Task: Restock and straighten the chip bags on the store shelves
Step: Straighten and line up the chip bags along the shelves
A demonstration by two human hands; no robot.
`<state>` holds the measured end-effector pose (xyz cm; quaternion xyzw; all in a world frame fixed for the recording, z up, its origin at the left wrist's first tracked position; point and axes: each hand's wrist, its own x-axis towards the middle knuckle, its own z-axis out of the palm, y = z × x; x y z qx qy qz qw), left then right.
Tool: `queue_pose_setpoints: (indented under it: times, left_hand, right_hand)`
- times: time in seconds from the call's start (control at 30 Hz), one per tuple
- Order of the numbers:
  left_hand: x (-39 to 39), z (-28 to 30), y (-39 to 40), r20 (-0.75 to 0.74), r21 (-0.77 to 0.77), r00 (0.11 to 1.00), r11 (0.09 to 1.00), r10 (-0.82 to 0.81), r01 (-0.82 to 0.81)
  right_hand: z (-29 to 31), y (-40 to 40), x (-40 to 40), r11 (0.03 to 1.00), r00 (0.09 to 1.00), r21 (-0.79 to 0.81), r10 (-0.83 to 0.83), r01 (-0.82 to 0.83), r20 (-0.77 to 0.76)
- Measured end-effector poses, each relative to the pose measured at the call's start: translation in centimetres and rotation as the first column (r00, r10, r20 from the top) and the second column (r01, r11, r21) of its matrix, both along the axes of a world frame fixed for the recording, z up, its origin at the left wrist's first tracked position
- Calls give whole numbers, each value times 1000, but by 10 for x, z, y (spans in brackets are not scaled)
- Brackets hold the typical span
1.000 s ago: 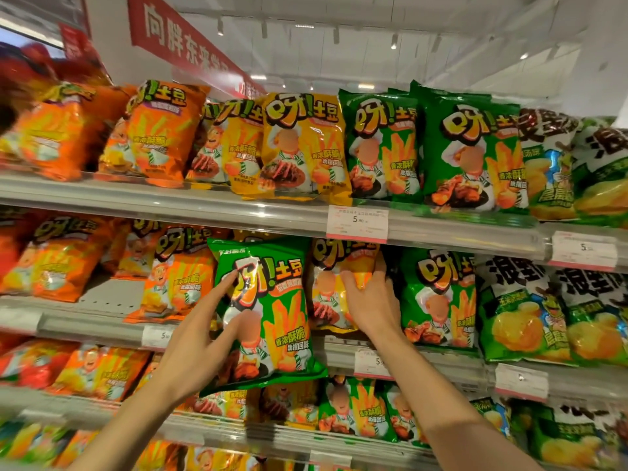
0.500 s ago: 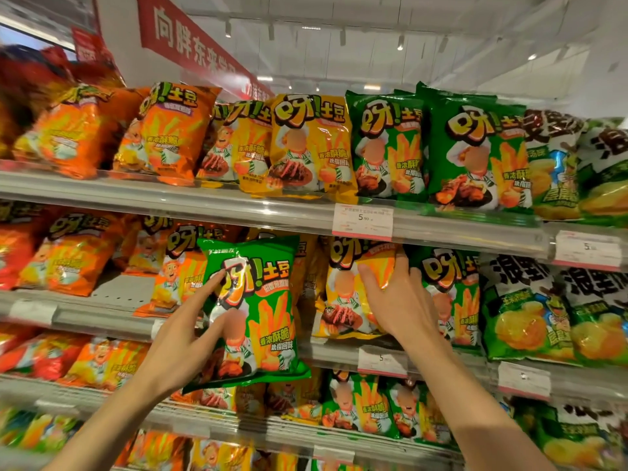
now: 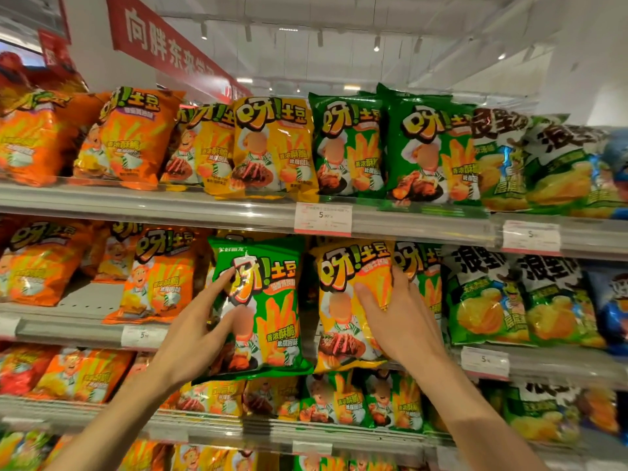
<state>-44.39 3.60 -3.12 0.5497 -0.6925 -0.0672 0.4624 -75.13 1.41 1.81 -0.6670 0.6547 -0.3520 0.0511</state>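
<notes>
Shelving packed tight, two bags in hand

Shelves run the full width in four visible tiers; the second shelf [image 3: 68, 329] shows a bare strip of deck at its left, between the orange bags [image 3: 159, 277] and the ones further left, the only open room on that tier. Top shelf [image 3: 170, 207] carries orange, yellow and green bags shoulder to shoulder, two green ones [image 3: 428, 151] at the front, with a clear lip along its edge. A red banner [image 3: 163, 45] hangs above. Right of the hands, two green-and-black bags [image 3: 482, 300] fill the second tier up to the green chip bags behind the right hand.

Green bag [image 3: 265, 307] is held upright in front of the second tier, its bottom edge hanging below the shelf lip and covering part of the row beneath. Left hand [image 3: 190, 334] grips its left edge, thumb and forefinger on the front face. Yellow bag [image 3: 346, 300] stands just beside it, touching or nearly so, its base on the second shelf. Right hand [image 3: 397, 321] clasps the yellow bag's right edge, thumb across the front, fingers curled behind.

Four price tags [image 3: 323, 224] show plainly on the rails
</notes>
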Motion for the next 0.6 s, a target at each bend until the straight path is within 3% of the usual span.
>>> queue_pose_setpoints:
  times: [0.27, 0.6]
  left_hand:
    - [-46, 19, -49, 117, -75, 993, 997, 30, -21]
    - [-94, 17, -103, 121, 3, 991, 999, 49, -50]
  right_hand:
    - [-15, 26, -28, 1000, 999, -24, -12, 13, 44]
    - [-27, 31, -50, 997, 982, -53, -45, 56, 186]
